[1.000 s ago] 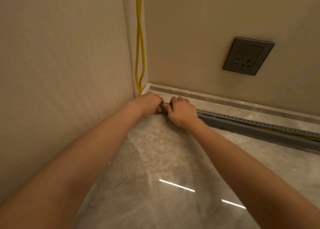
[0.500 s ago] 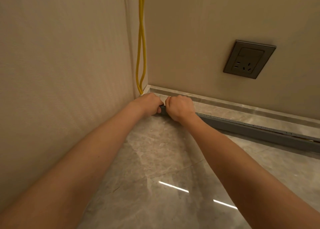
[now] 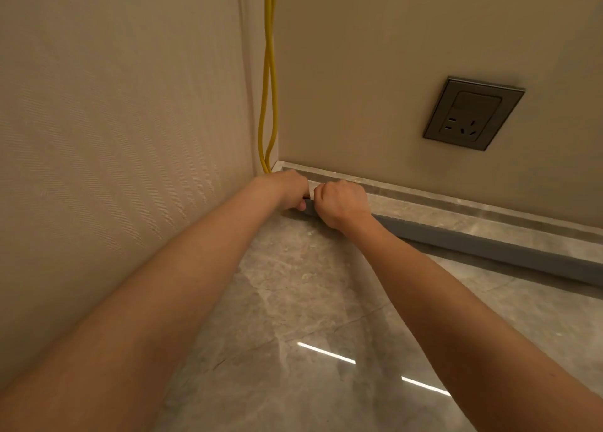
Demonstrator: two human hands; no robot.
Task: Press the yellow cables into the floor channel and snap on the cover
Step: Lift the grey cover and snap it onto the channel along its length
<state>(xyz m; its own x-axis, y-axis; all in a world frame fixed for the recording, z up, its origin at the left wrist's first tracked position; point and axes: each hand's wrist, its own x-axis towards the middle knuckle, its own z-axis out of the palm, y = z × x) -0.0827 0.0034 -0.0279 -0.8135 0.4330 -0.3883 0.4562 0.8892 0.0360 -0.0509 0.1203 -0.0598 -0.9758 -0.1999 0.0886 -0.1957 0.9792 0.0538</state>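
Observation:
Two yellow cables run down the room's corner and vanish behind my left hand. A grey floor channel lies along the skirting, its top now grey and closed over, with no cable showing along it. Both hands sit side by side at its corner end. My left hand curls its fingers over that end. My right hand also grips the channel end, knuckles up. The very end of the channel is hidden under the hands.
A dark wall socket sits on the back wall at the right. A stone skirting runs behind the channel. A wallpapered wall stands close on the left. Glossy marble floor spreads in front.
The perforated channel edge and yellow cable seen one second ago are now covered by a plain grey top. Both hands stayed at the corner end, the right one closing up to the left.

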